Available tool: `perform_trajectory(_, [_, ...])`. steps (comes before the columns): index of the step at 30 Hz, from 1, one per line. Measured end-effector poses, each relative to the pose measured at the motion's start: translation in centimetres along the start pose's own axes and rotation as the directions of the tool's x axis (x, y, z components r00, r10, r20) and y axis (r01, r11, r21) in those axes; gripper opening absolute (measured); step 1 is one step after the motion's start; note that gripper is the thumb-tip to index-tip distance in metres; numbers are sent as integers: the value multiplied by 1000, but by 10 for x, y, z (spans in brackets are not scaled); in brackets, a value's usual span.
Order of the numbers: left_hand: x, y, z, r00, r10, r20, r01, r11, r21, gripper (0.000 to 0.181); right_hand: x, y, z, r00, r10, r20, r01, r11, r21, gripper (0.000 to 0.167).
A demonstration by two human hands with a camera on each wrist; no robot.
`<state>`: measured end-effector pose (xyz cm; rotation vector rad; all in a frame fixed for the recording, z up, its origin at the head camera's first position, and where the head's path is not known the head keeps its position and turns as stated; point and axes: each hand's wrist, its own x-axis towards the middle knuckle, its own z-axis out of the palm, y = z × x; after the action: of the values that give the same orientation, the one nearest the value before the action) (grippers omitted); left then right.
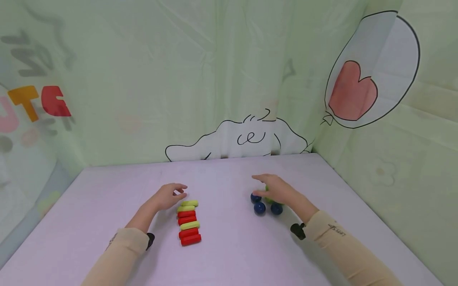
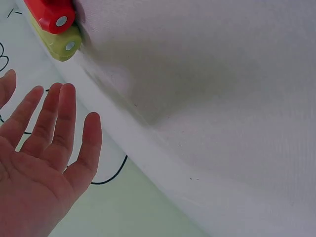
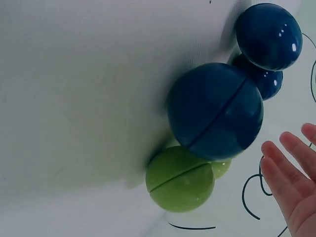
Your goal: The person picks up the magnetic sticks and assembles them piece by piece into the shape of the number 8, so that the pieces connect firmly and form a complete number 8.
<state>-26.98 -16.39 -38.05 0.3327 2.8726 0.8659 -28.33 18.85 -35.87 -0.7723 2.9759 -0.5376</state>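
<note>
A column of red bars point(image 1: 191, 239) and yellow-green bars point(image 1: 189, 225) lies side by side on the table, left of centre. At its far end my left hand point(image 1: 168, 196) hovers with fingers loosely bent, holding nothing. The left wrist view shows round silver discs on the ends of a red bar point(image 2: 52, 17) and a yellow-green bar point(image 2: 65, 45). To the right, my right hand point(image 1: 277, 190) is over a cluster of balls, fingers extended and gripping nothing. Three blue balls point(image 1: 259, 208) show, with green balls point(image 3: 180, 180) beside them, partly hidden by the hand in the head view.
The white table point(image 1: 225, 254) ends at a pale green curtain point(image 1: 143, 79) with printed drawings, behind and on both sides. Dark straps or mounts point(image 1: 298, 231) sit at both wrists. Table surface separates the bars from the balls.
</note>
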Motion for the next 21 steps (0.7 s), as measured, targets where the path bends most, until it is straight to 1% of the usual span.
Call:
perform_trajectory(6, [3,-1,4,999,-5,39,5,1000,-7,34,6,2,5,998,7,54,-7,1000,-1,52])
perform_trajectory(11, [2,1,6,997,-25,68,27,999,-27,31,9,1,7,997,11,80,-11,1000,-12,47])
perform_trajectory(14, [1,2,6,997,-36,73,38,999,-27,30,10,-1,8,996,4,92,-2,1000,-25,44])
perform_trajectory(21, [0,3,9,994,-73,83,76,997,-25,26,10,-3,11,995,6,100,-4,1000,-18,40])
